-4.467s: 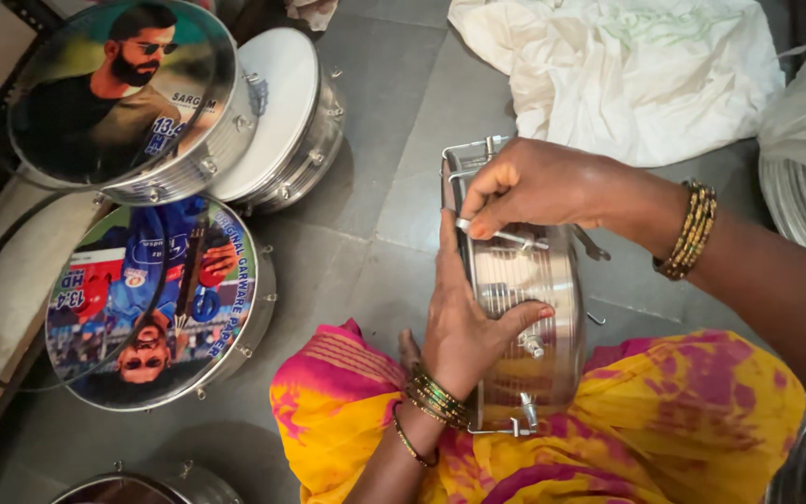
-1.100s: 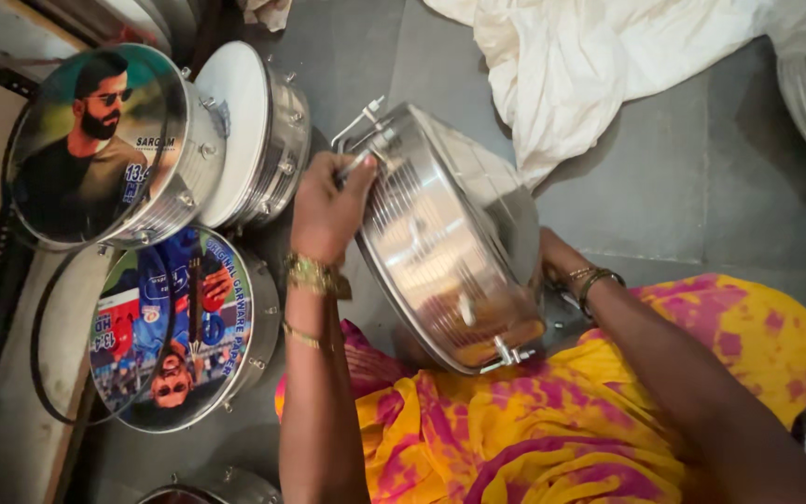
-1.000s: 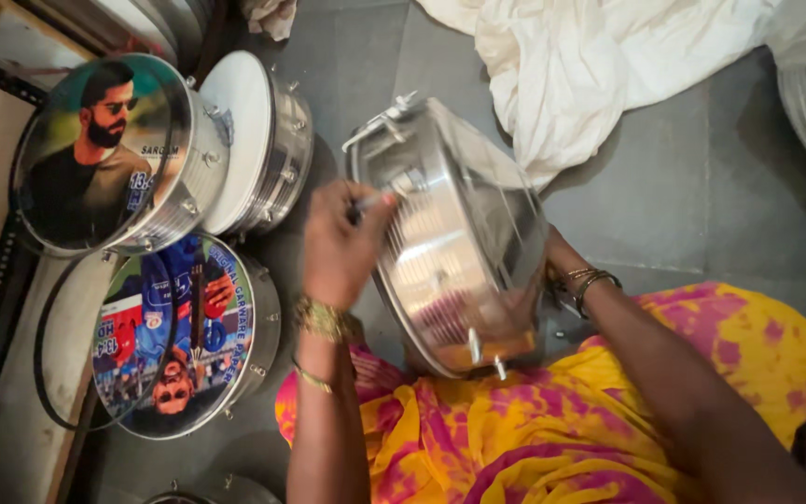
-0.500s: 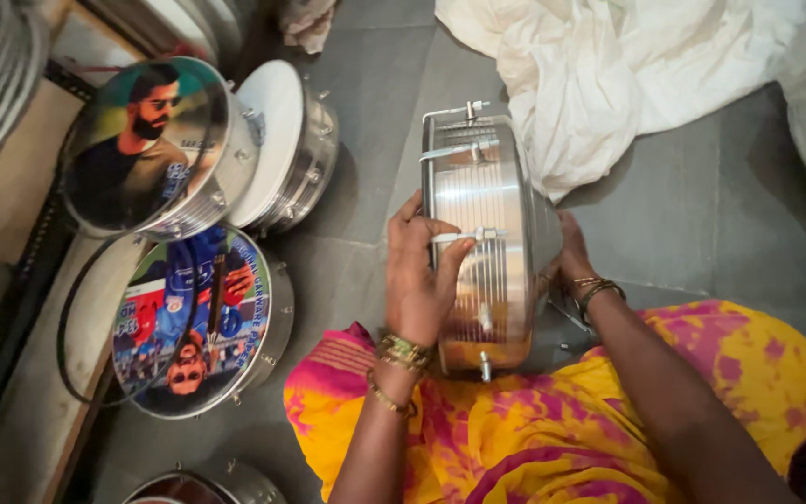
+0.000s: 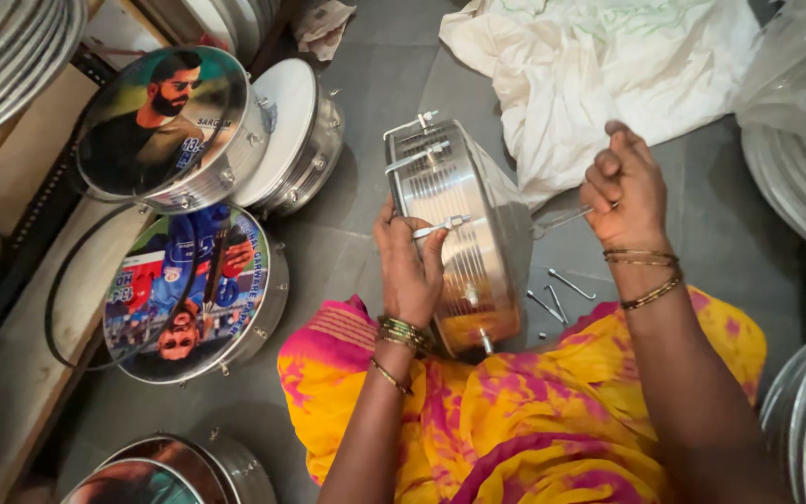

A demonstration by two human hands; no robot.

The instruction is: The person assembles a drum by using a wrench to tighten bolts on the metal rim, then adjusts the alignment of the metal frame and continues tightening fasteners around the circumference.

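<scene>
From my remote seat I see the left hand (image 5: pixel 409 271) at about six o'clock of the steel drum shell (image 5: pixel 454 238), which stands on its edge near the middle of the view, resting against the lap in yellow and pink cloth (image 5: pixel 524 420). The fingers curl around a thin metal tension rod (image 5: pixel 440 226) lying across the shell's ribbed side, so that hand is closed on the rod and pressed to the shell.

The right hand (image 5: pixel 622 187) is raised at three o'clock of the shell, apart from it, with the fingers bunched narrow around a slim metal tool (image 5: pixel 562 220) whose shaft points back towards the shell (I cannot tell whether its tip touches the rim).

On the grey floor (image 5: pixel 375 84), between the shell and the right forearm, lie a few loose metal hooks (image 5: pixel 557 297). At twelve to one o'clock sits a crumpled white cloth (image 5: pixel 599 75). At nine to ten o'clock lie finished drums: one with a portrait print (image 5: pixel 160 121), a plain white-headed drum (image 5: pixel 286 131) leaning beside it, and one with a blue and red print (image 5: pixel 188 285) below. Stacked metal rings (image 5: pixel 799 177) fill the right edge.
</scene>
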